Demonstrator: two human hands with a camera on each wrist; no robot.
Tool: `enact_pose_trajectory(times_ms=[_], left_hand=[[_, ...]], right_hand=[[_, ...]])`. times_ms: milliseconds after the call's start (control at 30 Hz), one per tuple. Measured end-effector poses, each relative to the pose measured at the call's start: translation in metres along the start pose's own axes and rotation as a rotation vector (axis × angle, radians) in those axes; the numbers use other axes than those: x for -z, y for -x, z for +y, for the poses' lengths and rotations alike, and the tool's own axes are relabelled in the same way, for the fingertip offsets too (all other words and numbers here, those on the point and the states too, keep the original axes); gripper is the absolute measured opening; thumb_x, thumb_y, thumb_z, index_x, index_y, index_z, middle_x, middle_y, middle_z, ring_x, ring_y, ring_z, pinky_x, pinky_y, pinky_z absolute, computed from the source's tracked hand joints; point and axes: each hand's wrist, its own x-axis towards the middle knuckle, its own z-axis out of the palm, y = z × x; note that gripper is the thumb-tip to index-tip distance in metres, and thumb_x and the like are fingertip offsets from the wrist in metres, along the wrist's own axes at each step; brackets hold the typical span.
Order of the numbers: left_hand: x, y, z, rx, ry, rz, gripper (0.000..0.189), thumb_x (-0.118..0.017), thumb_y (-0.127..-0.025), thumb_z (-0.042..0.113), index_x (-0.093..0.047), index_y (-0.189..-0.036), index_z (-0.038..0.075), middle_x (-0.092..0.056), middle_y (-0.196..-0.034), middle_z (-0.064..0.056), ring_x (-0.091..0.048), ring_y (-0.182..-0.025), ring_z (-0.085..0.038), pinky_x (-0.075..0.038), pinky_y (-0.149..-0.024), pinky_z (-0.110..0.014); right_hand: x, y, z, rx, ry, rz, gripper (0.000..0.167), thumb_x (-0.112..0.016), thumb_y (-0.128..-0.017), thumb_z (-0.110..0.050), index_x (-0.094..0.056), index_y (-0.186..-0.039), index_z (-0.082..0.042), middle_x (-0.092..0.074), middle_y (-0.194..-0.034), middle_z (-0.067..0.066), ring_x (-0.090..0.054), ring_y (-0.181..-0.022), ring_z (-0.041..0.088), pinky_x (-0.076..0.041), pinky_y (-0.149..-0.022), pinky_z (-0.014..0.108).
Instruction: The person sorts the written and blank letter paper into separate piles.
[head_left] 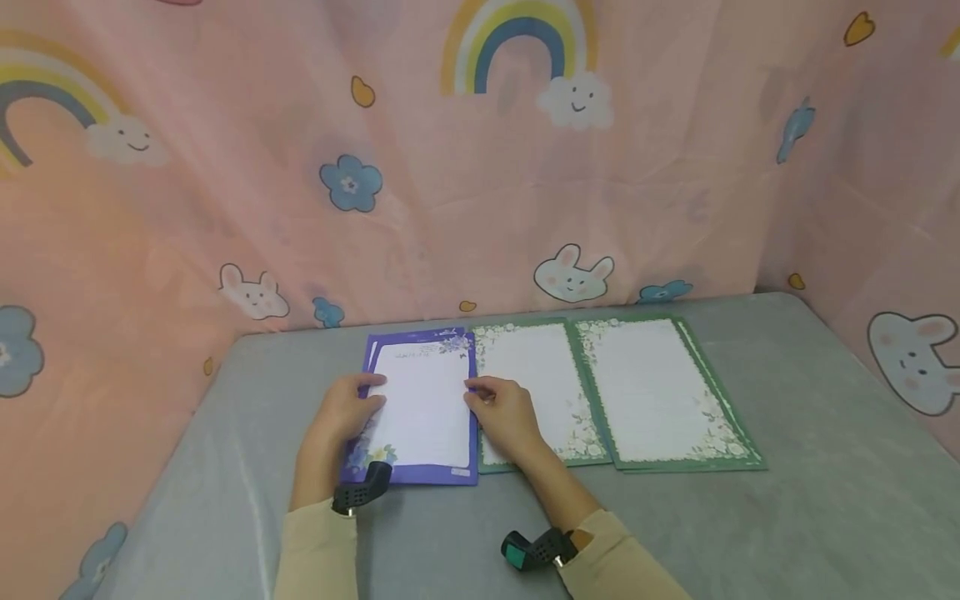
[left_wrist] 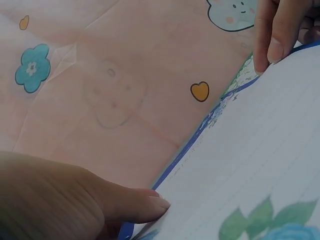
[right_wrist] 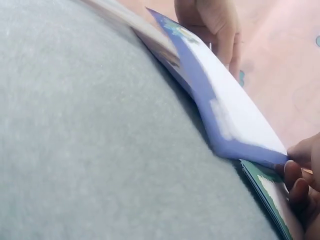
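Note:
A purple-bordered sheet of stationery paper (head_left: 423, 417) with printed flowers lies at the left of the row, over more purple-edged paper. At its left edge, my left hand (head_left: 347, 408) pinches it, the thumb (left_wrist: 145, 205) on top of the page. My right hand (head_left: 510, 417) pinches the opposite edge between thumb and fingers, its wrist above the middle green-bordered stack (head_left: 536, 358). In the right wrist view, the purple sheet (right_wrist: 240, 107) bows upward, its far corner apart from the paper beneath.
Farther right, a second green-bordered stack (head_left: 652, 392) lies slightly fanned beside the middle one. Grey cloth covers the table (head_left: 825, 500). A pink printed curtain (head_left: 450, 208) hangs behind and along the sides. Black wrist cameras (head_left: 532, 550) sit on both wrists.

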Motion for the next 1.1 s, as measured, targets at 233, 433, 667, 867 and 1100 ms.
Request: enact_pose_trajectory(times_ms=[233,433,667,867,1100], left_hand=[[0.0017,-0.0018,-0.0016,0.020,0.028,0.029,0.042,-0.055,-0.101,0.014,-0.057,-0.142,0.006,-0.043,-0.154,-0.027,-0.035,-0.147,-0.047,-0.029,-0.118,-0.062],[0.0034,-0.0007,-0.0019,0.043,0.048,0.073,0.041,-0.054,-0.101,0.012,-0.058,-0.142,0.008,-0.044,-0.155,-0.025,-0.035,-0.147,-0.046,-0.029,-0.119,-0.060],[0.0035,0.0018,-0.0009,0.054,0.048,0.075,0.041,-0.055,-0.101,0.012,-0.059,-0.142,0.009,-0.045,-0.155,-0.025,-0.035,-0.147,-0.045,-0.029,-0.119,-0.060],[0.0021,0.0006,-0.0028,0.051,0.068,0.078,0.041,-0.055,-0.101,0.012,-0.059,-0.141,0.008,-0.046,-0.154,-0.025,-0.036,-0.147,-0.045,-0.030,-0.119,-0.060],[0.0014,0.0013,-0.0037,0.042,0.076,0.072,0.040,-0.060,-0.098,0.011,-0.062,-0.138,0.007,-0.051,-0.150,-0.025,-0.042,-0.143,-0.046,-0.035,-0.115,-0.061]], right_hand=[[0.0001,0.0003,0.0010,0.003,-0.036,-0.038,0.027,-0.070,-0.093,-0.014,-0.074,-0.119,-0.008,-0.076,-0.101,0.009,-0.063,-0.059,0.006,-0.054,-0.060,0.023],[0.0004,0.0012,0.0028,0.051,-0.031,-0.060,0.027,-0.069,-0.093,-0.013,-0.074,-0.119,-0.006,-0.077,-0.103,0.011,-0.063,-0.058,0.006,-0.052,-0.058,0.024],[0.0003,0.0008,0.0066,0.047,-0.054,-0.079,0.028,-0.067,-0.094,-0.010,-0.072,-0.121,-0.003,-0.076,-0.107,0.013,-0.064,-0.061,0.005,-0.053,-0.059,0.023],[0.0006,0.0001,0.0058,0.011,-0.045,-0.099,0.031,-0.068,-0.094,-0.011,-0.072,-0.124,-0.007,-0.076,-0.110,0.010,-0.064,-0.063,0.007,-0.051,-0.060,0.022],[0.0016,0.0007,0.0048,0.022,0.008,-0.084,0.030,-0.070,-0.093,-0.013,-0.073,-0.123,-0.009,-0.075,-0.095,0.006,-0.048,-0.055,0.008,-0.038,-0.054,0.021]])
